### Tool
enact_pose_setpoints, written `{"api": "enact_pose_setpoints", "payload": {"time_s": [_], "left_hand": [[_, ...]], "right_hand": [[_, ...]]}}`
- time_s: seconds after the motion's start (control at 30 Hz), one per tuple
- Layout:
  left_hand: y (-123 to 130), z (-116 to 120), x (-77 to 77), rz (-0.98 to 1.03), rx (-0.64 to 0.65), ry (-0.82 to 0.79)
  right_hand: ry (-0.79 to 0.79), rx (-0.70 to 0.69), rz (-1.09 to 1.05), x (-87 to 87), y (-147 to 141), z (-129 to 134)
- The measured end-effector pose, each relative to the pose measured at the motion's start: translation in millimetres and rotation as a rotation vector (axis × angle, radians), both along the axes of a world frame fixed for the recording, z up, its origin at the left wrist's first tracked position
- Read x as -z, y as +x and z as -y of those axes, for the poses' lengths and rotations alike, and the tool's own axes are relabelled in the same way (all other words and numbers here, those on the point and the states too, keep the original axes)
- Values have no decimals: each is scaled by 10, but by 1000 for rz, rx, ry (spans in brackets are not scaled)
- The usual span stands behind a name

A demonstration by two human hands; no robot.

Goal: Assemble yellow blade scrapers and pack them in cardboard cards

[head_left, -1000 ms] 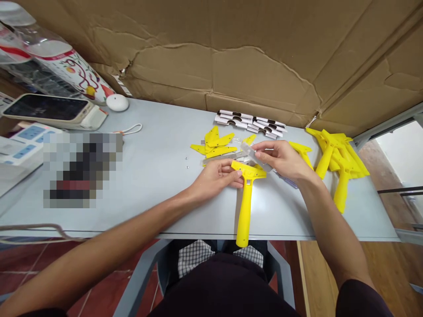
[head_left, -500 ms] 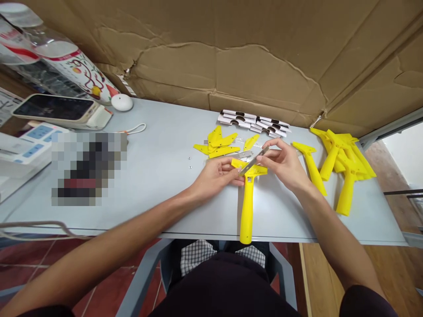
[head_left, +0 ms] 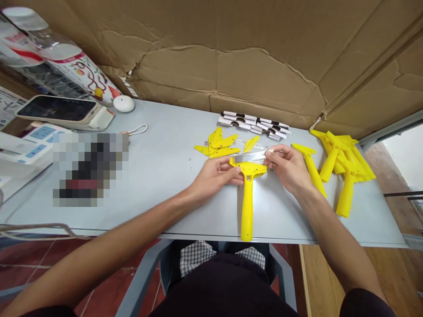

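My left hand is closed on the left side of the T-shaped head of a yellow scraper handle. The handle's grip points toward me, its end at the table's front edge. Between the fingertips of my right hand is the right end of a thin metal blade. The blade lies nearly level along the far edge of the head; whether it touches there I cannot tell. Just beyond are several loose yellow head plates, with metal pieces partly hidden among them.
More yellow scraper handles are piled at the right. White-and-dark folded pieces lie at the back by the cardboard. Small nuts sit left of the plates. A phone, bottles and a blurred object occupy the left.
My right hand has moved slightly down and right, turning the blade from a steep slant across the head to nearly level along its far edge. My left hand keeps its grip.
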State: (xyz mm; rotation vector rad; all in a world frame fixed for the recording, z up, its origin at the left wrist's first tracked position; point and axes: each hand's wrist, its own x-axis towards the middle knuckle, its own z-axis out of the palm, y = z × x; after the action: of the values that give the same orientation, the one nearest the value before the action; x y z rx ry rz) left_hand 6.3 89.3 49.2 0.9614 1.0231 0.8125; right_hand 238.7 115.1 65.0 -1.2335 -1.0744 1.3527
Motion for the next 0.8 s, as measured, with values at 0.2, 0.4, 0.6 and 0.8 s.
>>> {"api": "enact_pose_setpoints", "payload": {"time_s": [0.2, 0.4, 0.6, 0.8], "left_hand": [[2, 8, 40, 23, 13, 33], [-22, 3, 44, 21, 9, 67], [-34, 0, 12, 6, 1, 70], [-21, 12, -2, -6, 0, 64]], "right_hand": [[24, -4, 158, 88, 25, 112], [74, -41, 258, 65, 40, 172], [58, -53, 236, 52, 50, 164], [13, -46, 231, 36, 24, 156]]}}
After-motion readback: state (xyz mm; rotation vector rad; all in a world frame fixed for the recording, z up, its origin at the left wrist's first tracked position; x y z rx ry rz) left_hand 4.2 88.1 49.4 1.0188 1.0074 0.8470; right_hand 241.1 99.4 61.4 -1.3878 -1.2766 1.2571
